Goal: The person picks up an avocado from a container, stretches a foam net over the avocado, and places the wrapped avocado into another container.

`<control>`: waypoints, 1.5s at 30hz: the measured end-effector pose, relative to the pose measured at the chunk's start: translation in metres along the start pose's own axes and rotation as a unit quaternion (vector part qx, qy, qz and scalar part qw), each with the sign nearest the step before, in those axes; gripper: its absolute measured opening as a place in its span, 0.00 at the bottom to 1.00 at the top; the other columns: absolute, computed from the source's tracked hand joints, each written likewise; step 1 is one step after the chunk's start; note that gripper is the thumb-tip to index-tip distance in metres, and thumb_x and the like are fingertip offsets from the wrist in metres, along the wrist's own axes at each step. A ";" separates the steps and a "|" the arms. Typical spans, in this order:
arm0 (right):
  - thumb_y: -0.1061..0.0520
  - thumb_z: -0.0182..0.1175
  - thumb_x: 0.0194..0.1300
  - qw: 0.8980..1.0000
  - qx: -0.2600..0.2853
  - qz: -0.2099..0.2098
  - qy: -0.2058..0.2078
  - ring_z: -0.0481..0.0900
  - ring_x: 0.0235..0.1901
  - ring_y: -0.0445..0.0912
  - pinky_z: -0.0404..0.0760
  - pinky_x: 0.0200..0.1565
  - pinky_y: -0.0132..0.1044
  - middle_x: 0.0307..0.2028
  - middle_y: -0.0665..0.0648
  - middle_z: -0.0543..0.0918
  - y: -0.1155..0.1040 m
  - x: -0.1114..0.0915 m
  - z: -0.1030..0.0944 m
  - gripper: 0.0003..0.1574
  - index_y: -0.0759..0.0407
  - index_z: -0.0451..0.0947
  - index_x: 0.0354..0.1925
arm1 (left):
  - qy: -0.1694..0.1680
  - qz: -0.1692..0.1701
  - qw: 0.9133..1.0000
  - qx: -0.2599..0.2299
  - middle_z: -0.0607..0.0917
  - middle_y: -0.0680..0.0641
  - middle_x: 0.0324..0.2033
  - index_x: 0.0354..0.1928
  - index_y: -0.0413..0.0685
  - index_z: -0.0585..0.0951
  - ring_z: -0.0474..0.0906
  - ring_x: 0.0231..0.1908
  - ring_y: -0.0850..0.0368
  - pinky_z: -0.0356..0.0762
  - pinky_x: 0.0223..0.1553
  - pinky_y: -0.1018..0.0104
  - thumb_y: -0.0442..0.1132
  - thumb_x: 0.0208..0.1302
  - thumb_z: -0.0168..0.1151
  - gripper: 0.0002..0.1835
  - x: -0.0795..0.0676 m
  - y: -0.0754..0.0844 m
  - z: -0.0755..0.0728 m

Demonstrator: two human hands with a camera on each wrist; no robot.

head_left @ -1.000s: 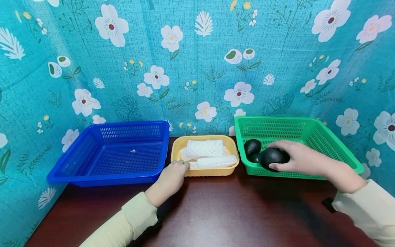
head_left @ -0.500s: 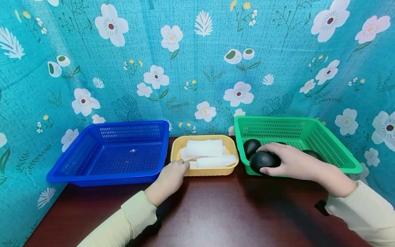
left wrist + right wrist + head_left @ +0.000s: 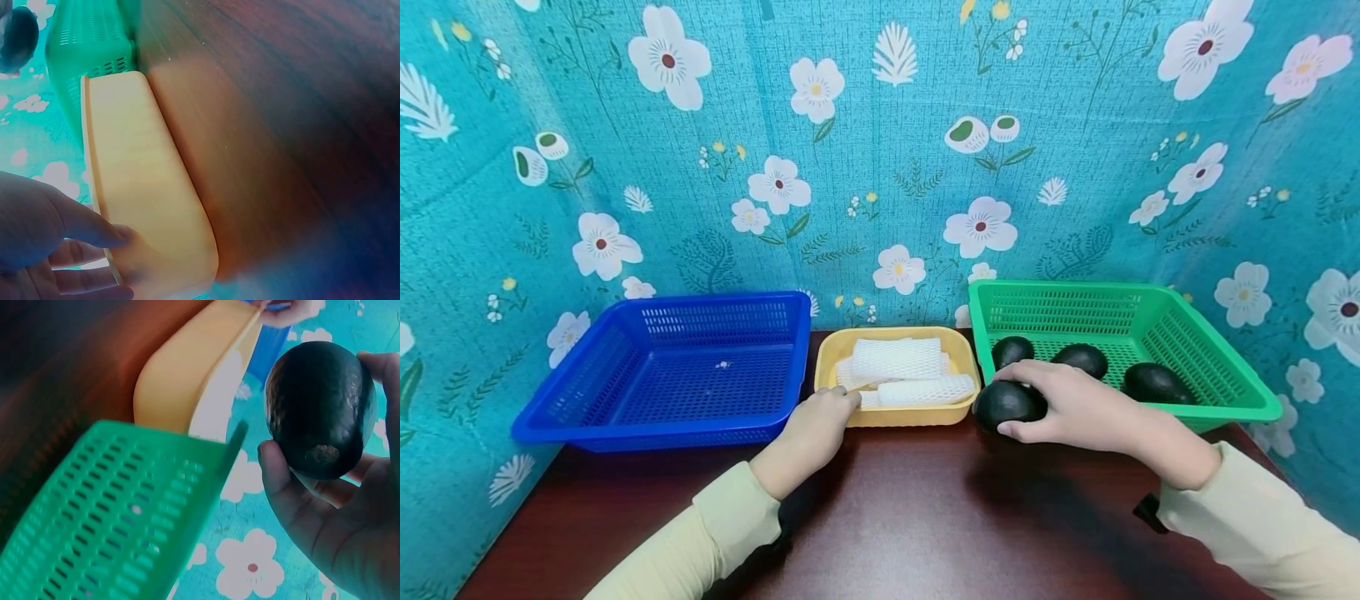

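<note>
My right hand (image 3: pixel 1078 407) grips a dark, nearly black avocado (image 3: pixel 1009 406) just outside the front left corner of the green basket (image 3: pixel 1240 404). In the right wrist view, thumb and fingers curl round this avocado (image 3: pixel 319 409), its stem scar showing. Three more avocados lie inside the green basket: one at the left (image 3: pixel 1012 352), another in the middle (image 3: pixel 1081 358) and a third at the right (image 3: pixel 1157 383). My left hand (image 3: pixel 820 425) pinches the front left rim of a yellow tray (image 3: pixel 147 156), thumb on its outer wall. White foam net sleeves (image 3: pixel 898 360) lie in that tray.
On the left stands a blue basket (image 3: pixel 662 433) with a small white speck (image 3: pixel 722 365) on its floor. Everything stands on a dark brown wooden table (image 3: pixel 910 508). A teal flowered cloth (image 3: pixel 880 167) hangs right behind the baskets.
My right hand has carried the avocado leftward out of the green basket, toward the yellow tray, uncovering the other avocados. The left hand has stayed on the tray rim.
</note>
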State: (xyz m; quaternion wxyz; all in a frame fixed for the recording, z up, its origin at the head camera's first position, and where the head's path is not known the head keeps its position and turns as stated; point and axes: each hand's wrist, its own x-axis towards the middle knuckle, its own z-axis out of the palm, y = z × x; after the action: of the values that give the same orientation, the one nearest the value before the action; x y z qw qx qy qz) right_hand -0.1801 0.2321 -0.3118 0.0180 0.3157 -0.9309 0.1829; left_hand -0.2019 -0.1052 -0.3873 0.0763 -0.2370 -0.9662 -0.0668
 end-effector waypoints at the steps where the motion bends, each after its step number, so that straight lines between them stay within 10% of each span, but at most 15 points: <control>1: 0.41 0.72 0.62 1.000 0.003 -0.003 -0.002 0.78 0.43 0.41 0.81 0.42 0.41 0.47 0.46 0.82 -0.001 0.001 0.003 0.28 0.51 0.80 0.55 | 0.002 0.002 1.000 0.000 0.86 0.41 0.37 0.45 0.41 0.85 0.84 0.36 0.46 0.85 0.36 0.54 0.24 0.68 0.62 0.09 0.000 0.000 0.000; 45: 0.31 0.71 0.60 0.989 0.101 -0.068 -0.083 0.78 0.46 0.37 0.81 0.48 0.36 0.49 0.43 0.80 -0.015 0.028 0.107 0.36 0.49 0.78 0.57 | -0.002 -0.002 1.000 -0.002 0.86 0.42 0.37 0.45 0.43 0.85 0.82 0.35 0.47 0.84 0.33 0.55 0.24 0.68 0.63 0.09 0.001 0.001 0.001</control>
State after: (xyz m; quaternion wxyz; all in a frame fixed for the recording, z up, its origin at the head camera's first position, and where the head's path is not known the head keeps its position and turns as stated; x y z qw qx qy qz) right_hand -0.1848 0.1673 -0.4024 -0.0793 0.3926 -0.8823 0.2474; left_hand -0.2027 -0.1039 -0.3880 0.0739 -0.2353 -0.9667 -0.0680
